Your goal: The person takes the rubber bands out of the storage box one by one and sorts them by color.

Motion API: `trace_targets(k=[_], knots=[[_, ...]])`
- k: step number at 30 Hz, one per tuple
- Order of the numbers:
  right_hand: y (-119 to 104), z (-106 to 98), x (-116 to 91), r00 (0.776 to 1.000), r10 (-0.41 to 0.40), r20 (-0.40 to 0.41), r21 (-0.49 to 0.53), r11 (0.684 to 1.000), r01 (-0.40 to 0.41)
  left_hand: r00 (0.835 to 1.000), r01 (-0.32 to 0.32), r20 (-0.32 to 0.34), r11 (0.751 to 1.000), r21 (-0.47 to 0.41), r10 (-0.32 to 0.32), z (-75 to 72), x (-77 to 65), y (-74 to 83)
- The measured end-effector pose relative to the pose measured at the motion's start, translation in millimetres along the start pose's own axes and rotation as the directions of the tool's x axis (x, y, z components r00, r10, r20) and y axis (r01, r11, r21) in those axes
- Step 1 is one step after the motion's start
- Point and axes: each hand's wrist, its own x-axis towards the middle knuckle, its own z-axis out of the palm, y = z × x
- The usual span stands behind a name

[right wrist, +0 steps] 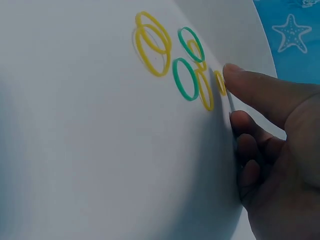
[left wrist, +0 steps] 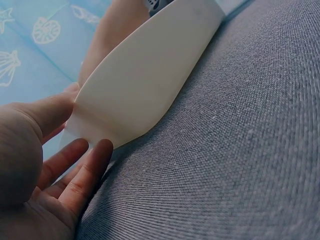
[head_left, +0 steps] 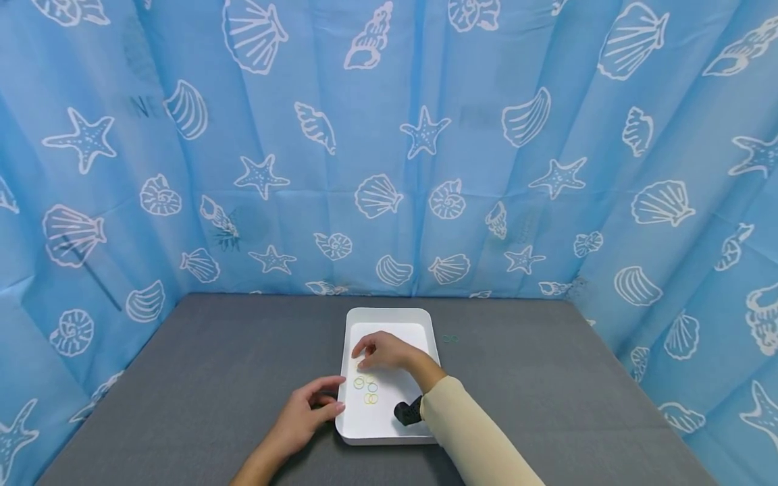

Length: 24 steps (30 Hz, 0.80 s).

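The left hand grips the left side of a shallow white tray, its thumb at the rim and other fingertips against the outer wall in the left wrist view. Over the tray's left part hovers the right hand, thumb and fingers bent and apart. In the right wrist view, a yellow rubber band lies right by the right thumb tip; whether they touch, I cannot tell. Several more yellow rubber bands and green rubber bands lie on the tray floor, some overlapping.
Two or so small green bands lie on the grey cloth-covered table, right of the tray. A black wrist device hangs under the right sleeve. A blue shell-print curtain closes off the back and sides.
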Motion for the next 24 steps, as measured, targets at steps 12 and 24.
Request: trace_targets(k=[12,24], knots=[[-2.8,5.0,0.9,0.999,0.023,-0.043,-0.079,0.997,-0.027,1.0,0.006,0.006,1.0,0.028,-0.006,-0.7,1.0,-1.6],[-5.7,4.5,-3.7,0.996,-0.001,-0.086,-0.14,0.99,-0.011,1.0,0.005,0.004,1.0,0.01,-0.005,0.7,0.0,0.6]])
